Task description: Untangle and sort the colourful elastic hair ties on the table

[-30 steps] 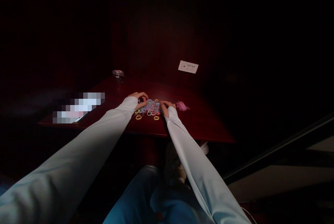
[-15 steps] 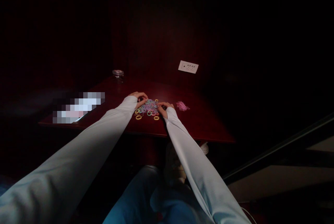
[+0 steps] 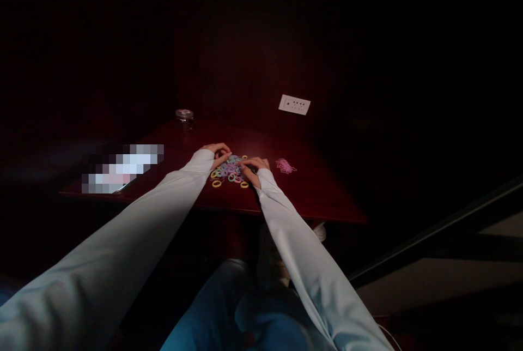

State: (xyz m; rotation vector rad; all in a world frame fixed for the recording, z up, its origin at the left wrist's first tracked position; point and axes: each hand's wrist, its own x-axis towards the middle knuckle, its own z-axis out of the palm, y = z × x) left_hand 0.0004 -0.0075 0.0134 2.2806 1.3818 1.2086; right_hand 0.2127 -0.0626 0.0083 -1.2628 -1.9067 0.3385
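Note:
A pile of small coloured bands point(image 3: 231, 169), purple, green, pink and yellow, lies on the dark red table near its front edge. At the pile's left side is my left hand point(image 3: 219, 152), its fingers curled in with the tips against the bands; what they grip, if anything, is too small to make out. My right hand point(image 3: 254, 168) reaches over the right side of the pile, thumb and forefinger extended and a little apart, fingertips at the bands. To the right lies a separate bunch of pink bands point(image 3: 286, 165).
A clear lidded jar point(image 3: 184, 119) stands at the table's back left. A flat object with a bright, pixelated surface point(image 3: 126, 168) lies at the left edge. A white socket plate point(image 3: 295, 104) is on the wall behind. The table's front edge point(image 3: 229, 210) crosses below my forearms.
My right hand has moved left, further over the pile, and its fingers reach out more. A few bands near it have shifted slightly. My left hand is almost where it was.

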